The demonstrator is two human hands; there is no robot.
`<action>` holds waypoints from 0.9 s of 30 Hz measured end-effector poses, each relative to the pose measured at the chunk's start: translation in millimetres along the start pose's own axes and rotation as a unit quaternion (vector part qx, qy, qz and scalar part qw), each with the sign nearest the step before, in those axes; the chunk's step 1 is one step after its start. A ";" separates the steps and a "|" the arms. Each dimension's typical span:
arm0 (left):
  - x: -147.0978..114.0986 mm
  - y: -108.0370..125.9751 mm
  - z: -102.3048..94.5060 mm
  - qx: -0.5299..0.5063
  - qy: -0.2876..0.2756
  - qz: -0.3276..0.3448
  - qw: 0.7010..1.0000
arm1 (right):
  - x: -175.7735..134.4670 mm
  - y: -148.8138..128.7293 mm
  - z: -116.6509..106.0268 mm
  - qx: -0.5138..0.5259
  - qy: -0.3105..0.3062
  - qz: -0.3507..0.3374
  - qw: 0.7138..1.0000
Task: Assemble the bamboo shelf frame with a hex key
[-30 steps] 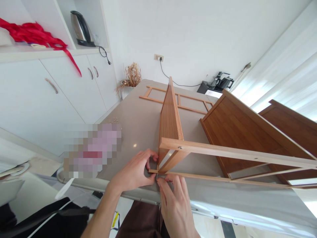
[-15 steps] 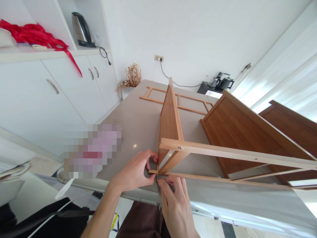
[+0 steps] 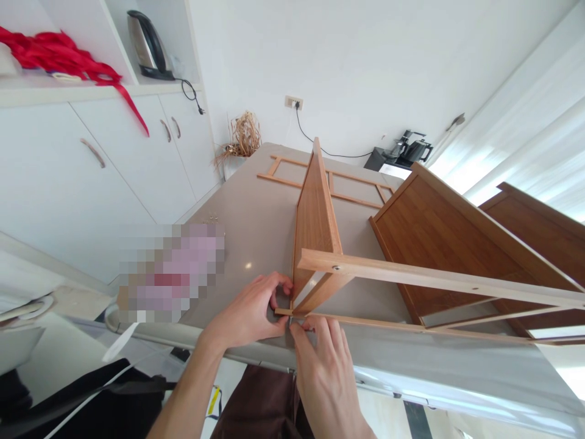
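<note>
The wooden shelf unit lies on its side, with its boards standing upright on the table. My left hand is curled at its near corner, fingers against the shelf board and thumb by the end of the lower wooden rail. Just to the right, my right hand is closed in a pinch beneath that rail. Between its fingertips is a small thin metal piece, mostly hidden; its exact kind cannot be made out. A screw head shows in the upper rail.
Another ladder-like wooden frame lies flat at the back of the grey table. A pixelated bag-like shape sits at the left, beside small loose metal parts. White cabinets line the left side.
The right hand's fingers have shifted slightly at the joint, and its wrist has turned a little. The left hand keeps its place. The whole view has moved slightly.
</note>
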State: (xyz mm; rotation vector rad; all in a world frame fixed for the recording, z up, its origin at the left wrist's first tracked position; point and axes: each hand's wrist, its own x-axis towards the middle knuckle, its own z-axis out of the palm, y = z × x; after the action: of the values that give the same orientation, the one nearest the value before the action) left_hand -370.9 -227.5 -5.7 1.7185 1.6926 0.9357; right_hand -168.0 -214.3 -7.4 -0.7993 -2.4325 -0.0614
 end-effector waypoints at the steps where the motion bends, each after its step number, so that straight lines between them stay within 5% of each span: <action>1: 0.1 -0.1 0.0 0.000 0.000 0.000 1.000 | -0.9 -0.6 1.4 -0.002 0.002 0.002 1.000; 13: 0.6 -1.8 1.1 -0.007 -0.003 0.000 1.000 | -11.5 5.3 10.2 0.061 -0.007 0.036 0.997; 27: -0.9 -1.7 0.1 0.002 -0.009 -0.001 1.000 | -21.0 11.0 22.0 0.154 0.054 0.067 0.984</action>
State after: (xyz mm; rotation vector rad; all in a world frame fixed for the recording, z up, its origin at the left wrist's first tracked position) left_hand -371.9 -228.3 -7.2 1.7231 1.6853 0.9141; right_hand -159.3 -211.8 -38.4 -0.7935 -2.2074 0.3077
